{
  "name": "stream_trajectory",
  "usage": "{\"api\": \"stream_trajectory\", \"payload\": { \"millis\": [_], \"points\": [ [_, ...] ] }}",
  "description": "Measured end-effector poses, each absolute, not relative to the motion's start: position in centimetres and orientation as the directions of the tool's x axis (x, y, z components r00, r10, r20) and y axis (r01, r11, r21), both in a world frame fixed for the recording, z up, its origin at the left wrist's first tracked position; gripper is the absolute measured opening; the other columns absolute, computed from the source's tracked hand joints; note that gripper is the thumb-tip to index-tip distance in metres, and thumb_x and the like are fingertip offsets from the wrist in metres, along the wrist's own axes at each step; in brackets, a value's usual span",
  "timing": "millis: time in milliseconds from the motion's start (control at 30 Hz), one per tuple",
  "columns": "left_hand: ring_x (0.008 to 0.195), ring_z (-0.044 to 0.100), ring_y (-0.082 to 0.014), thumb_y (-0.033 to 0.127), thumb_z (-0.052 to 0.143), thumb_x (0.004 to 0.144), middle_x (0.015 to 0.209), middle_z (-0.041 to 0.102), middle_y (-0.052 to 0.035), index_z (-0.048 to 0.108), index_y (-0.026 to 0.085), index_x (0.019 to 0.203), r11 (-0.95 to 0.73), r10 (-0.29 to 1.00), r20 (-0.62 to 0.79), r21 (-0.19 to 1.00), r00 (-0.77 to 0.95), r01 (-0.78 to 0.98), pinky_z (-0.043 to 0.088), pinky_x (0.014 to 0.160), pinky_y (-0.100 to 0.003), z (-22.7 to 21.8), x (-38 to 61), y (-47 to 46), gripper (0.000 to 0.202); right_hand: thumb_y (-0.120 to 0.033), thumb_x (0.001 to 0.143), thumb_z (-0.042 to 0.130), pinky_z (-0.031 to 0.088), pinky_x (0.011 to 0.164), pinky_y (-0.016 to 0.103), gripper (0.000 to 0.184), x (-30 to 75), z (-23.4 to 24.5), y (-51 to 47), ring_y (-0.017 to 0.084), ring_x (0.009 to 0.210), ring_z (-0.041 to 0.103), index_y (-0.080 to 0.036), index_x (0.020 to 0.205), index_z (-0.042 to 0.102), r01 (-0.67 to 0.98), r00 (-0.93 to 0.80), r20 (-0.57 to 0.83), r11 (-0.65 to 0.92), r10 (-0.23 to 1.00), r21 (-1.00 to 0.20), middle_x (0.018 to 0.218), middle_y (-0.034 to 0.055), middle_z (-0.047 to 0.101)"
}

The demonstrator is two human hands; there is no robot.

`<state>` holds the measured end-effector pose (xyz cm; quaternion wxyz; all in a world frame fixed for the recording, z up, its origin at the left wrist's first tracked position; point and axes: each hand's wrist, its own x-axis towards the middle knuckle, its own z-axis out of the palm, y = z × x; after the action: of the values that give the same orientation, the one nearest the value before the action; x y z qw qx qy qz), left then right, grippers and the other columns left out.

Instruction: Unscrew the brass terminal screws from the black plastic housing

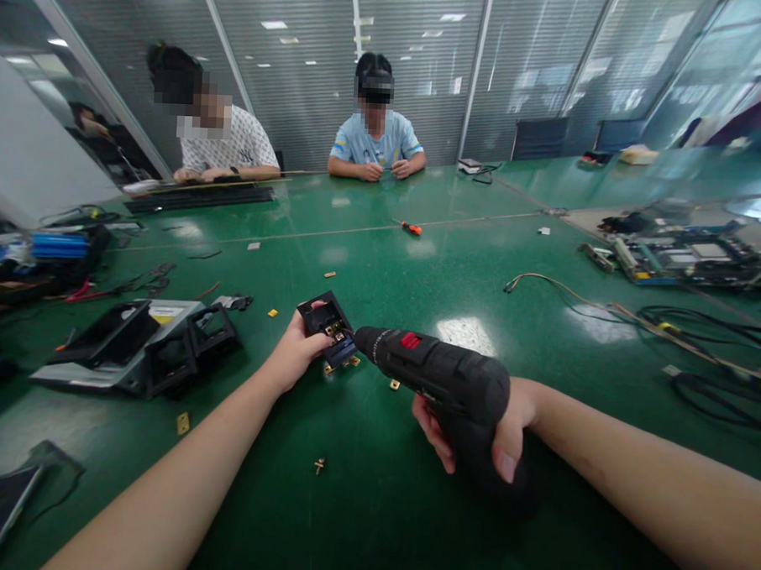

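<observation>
My left hand (300,353) grips a small black plastic housing (322,314) with brass-coloured metal parts set in it, its thumb lying across the near face. In my right hand (506,429) is a black cordless drill (443,368) with a red switch on top. The drill's chuck points left and reaches the housing's right side; the bit's tip cannot be made out. Small brass pieces lie under and beside the housing, one brass piece (395,386) just below the drill. Nearer to me on the green table (370,520) rest a few small screws (319,465).
Black and grey plastic frames (144,342) lie at left, with a brass plate (184,423) nearby. An orange screwdriver (411,228) rests farther back. Cables (699,332) and a circuit board (697,253) occupy the right. Two people (378,138) sit across the table.
</observation>
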<state>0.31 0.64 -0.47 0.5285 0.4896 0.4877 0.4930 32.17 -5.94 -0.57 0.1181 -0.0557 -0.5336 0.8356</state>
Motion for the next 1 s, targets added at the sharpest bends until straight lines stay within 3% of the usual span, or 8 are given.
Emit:
{"api": "stream_trajectory", "payload": {
  "millis": [733, 1000],
  "points": [
    [0.106, 0.073, -0.0294, 0.016, 0.08, 0.06, 0.113, 0.071, -0.0014, 0.05, 0.029, 0.131, 0.073, 0.995, -0.069, 0.996, 0.069, -0.057, 0.057, 0.1, -0.056, -0.71, -0.25, 0.96, 0.078, -0.022, 0.046, 0.102, 0.061, 0.08, 0.043, 0.082, 32.07, -0.53, -5.72, 0.023, 0.084, 0.071, -0.013, 0.115, 0.059, -0.129, -0.966, 0.033, -0.371, 0.255, -0.919, 0.09, 0.0043, 0.07],
    [0.105, 0.072, -0.0273, 0.017, 0.077, 0.062, 0.112, 0.071, -0.0009, 0.048, 0.029, 0.131, 0.074, 0.994, -0.071, 0.997, 0.079, -0.033, 0.058, 0.097, -0.051, -0.44, -0.08, 0.75, 0.076, -0.021, 0.047, 0.102, 0.061, 0.078, 0.04, 0.08, 32.07, -0.74, -5.8, 0.022, 0.085, 0.071, -0.013, 0.113, 0.058, -0.136, -0.967, 0.043, -0.366, 0.251, -0.92, 0.091, 0.0037, 0.069]
  ]
}}
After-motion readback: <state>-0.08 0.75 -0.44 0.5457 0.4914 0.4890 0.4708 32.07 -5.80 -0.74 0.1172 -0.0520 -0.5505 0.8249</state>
